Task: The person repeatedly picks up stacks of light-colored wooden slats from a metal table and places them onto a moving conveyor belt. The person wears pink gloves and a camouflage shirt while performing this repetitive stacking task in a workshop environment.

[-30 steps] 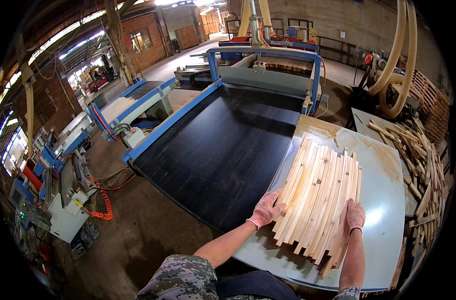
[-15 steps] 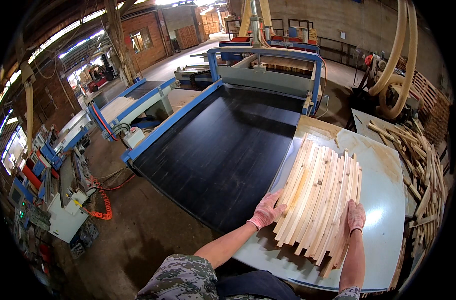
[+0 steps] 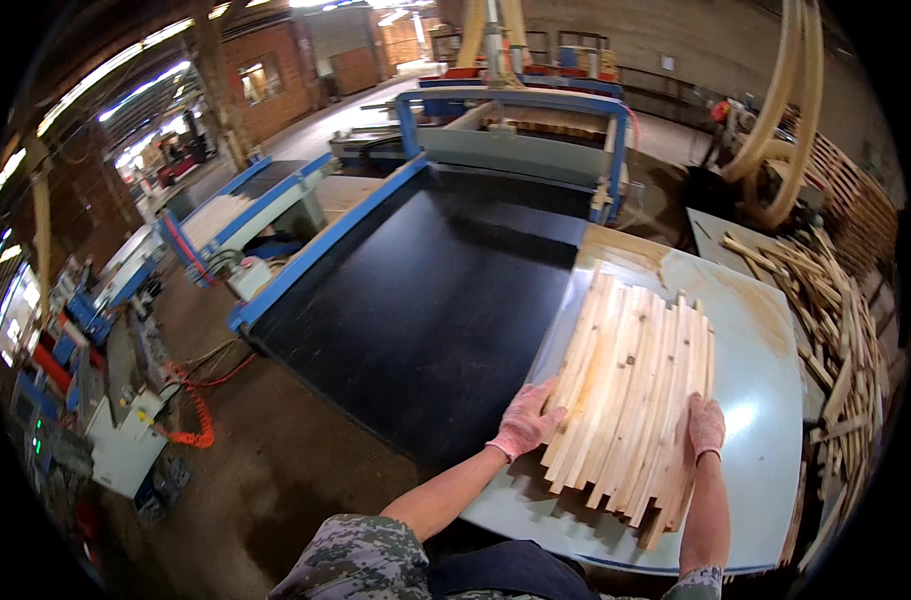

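A batch of pale wooden strips (image 3: 630,395) lies side by side on a glossy grey-white tabletop (image 3: 755,500), their near ends uneven and a few showing dark knots. My left hand (image 3: 528,421), in a pinkish knit glove, presses against the batch's left edge near its close end. On the opposite edge, my right hand (image 3: 706,427), gloved alike, curls along the outermost strip. Between them the strips are squeezed together. Parts of the fingers on both hands are hidden by the wood.
Left of the tabletop runs a wide black conveyor belt (image 3: 415,310) with a blue side rail (image 3: 325,250), leading to a blue-framed machine (image 3: 510,95). Loose wood offcuts (image 3: 825,320) are heaped at right, below a beige hose (image 3: 775,130). An orange coiled hose (image 3: 197,420) hangs at left.
The whole view has shifted slightly, the background sliding a little to the left and up. Both hands keep their places against the wooden strips, which look hardly moved on the tabletop.
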A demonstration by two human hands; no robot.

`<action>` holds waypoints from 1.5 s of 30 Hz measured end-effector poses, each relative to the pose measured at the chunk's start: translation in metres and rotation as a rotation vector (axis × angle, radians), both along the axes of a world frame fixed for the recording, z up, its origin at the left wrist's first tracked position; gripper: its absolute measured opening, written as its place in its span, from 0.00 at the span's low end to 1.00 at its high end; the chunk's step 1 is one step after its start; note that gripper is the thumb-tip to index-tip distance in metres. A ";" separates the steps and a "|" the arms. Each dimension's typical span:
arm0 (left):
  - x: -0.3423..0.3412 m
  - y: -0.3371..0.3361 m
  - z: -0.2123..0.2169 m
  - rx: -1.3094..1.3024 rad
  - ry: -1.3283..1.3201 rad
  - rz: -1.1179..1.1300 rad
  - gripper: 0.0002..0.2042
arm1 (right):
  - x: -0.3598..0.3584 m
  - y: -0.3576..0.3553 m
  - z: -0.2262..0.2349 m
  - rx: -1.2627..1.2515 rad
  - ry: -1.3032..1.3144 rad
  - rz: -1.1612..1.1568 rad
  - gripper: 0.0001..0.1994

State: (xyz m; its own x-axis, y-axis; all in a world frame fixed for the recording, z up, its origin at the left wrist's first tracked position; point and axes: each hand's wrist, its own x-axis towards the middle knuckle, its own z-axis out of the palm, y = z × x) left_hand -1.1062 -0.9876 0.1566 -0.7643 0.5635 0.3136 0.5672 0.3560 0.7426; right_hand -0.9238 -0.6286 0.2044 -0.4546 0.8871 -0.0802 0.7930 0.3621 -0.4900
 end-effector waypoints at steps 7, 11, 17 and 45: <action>-0.005 -0.006 0.000 0.045 -0.071 0.007 0.39 | 0.006 -0.005 0.010 -0.118 0.040 0.015 0.34; -0.006 -0.008 -0.004 0.048 -0.083 -0.004 0.40 | 0.028 -0.002 0.010 -0.254 0.180 0.076 0.33; -0.001 -0.007 0.018 0.024 -0.316 -0.140 0.42 | 0.015 -0.014 0.022 -0.121 -0.043 -0.105 0.37; -0.110 -0.477 0.024 0.429 -0.135 0.967 0.30 | -0.409 -0.456 -0.017 -0.537 0.299 0.642 0.17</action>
